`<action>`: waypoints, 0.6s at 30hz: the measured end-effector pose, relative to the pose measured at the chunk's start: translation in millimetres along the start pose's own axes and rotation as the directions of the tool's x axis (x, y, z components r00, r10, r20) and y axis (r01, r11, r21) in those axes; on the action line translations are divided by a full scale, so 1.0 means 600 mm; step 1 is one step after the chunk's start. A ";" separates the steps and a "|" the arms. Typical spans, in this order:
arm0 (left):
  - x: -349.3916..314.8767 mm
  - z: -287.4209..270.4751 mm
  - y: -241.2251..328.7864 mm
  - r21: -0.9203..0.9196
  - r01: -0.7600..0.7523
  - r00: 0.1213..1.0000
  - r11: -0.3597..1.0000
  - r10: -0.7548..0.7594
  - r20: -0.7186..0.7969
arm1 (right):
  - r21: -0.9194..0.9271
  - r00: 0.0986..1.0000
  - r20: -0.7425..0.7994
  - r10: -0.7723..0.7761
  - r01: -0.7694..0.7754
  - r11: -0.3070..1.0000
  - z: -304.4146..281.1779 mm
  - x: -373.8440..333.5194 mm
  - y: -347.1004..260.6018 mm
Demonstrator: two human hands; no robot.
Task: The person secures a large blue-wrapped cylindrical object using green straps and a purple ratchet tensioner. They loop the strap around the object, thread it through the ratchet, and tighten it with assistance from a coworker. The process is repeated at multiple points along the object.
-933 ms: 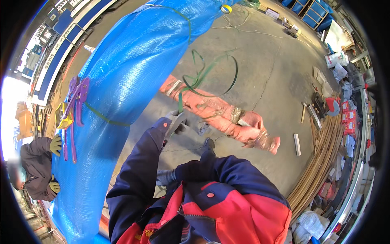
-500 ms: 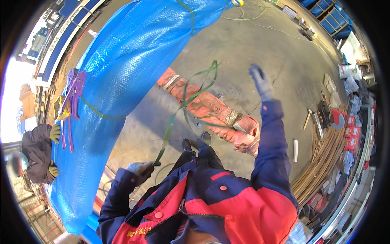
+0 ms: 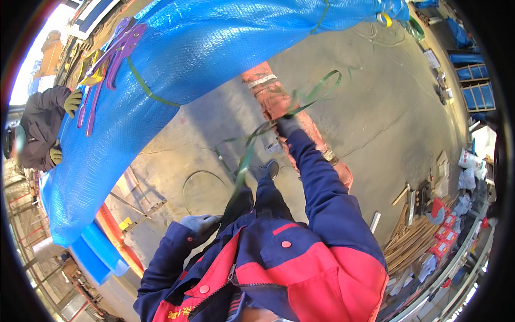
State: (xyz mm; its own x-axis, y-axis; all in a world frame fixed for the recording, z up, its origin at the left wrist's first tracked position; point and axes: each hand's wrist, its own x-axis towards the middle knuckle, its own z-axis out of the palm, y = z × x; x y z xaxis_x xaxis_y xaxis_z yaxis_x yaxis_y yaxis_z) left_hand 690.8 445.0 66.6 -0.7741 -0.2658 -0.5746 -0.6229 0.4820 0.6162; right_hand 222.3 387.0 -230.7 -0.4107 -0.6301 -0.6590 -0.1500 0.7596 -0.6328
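A long green plastic strap [image 3: 247, 161] hangs in loose loops in front of me. My right hand [image 3: 288, 126], in a dark grey glove and partly blurred, closes on the strap where it gathers above a reddish wrapped roll [image 3: 263, 91] on the floor. My left hand [image 3: 199, 223], in a grey glove, is low by my thigh, its fingers curled at the strap's lower end; the grip itself is partly hidden. Beyond lies a big bundle in blue woven sheeting [image 3: 198, 64], bound with green strap. A purple long-handled strapping tool [image 3: 120, 51] rests on it.
At the left, a co-worker's gloved hand [image 3: 73, 102] touches the blue bundle. A yellow tape roll [image 3: 384, 20] sits at its far end. Wooden strips [image 3: 405, 236] and red boxes [image 3: 442, 239] lie at the right. An orange beam [image 3: 115, 236] stands lower left.
My right hand has come inward and down from an open reach to the strap above the reddish roll. The strap's loop has swung right. My view has turned, shifting the blue bundle upward.
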 end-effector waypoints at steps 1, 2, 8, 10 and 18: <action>-0.020 0.027 -0.048 -0.090 -0.071 0.992 0.993 0.060 -0.110 | 0.042 0.930 -0.352 0.105 -0.097 0.994 -0.059 0.018 -0.006; -0.058 0.055 -0.106 -0.126 -0.087 0.974 0.988 0.058 -0.217 | 0.111 0.770 -0.622 0.144 -0.095 0.989 -0.120 0.033 -0.011; -0.472 0.100 -0.556 -0.370 0.792 0.329 0.486 -0.850 -0.412 | 0.427 0.506 -0.861 0.053 0.661 0.617 -0.809 -0.184 0.060; -0.587 0.089 -0.650 -0.353 0.827 0.237 0.438 -0.840 -0.488 | 0.506 0.495 -0.856 0.149 0.745 0.435 -0.957 -0.331 0.083; -0.618 -0.126 -0.780 -0.303 0.712 0.183 0.634 -0.584 -0.791 | 0.545 0.542 -0.791 -0.284 0.835 0.074 -0.848 -0.487 -0.002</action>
State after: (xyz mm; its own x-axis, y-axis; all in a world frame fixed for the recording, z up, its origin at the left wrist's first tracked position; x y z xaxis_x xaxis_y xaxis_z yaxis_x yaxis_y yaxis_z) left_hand 1261.0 254.5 32.0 0.1323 -0.9904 -0.0395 -0.9800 -0.1367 0.1449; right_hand -115.0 652.3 169.2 -0.8913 -0.4299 0.1445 0.1364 -0.5580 -0.8185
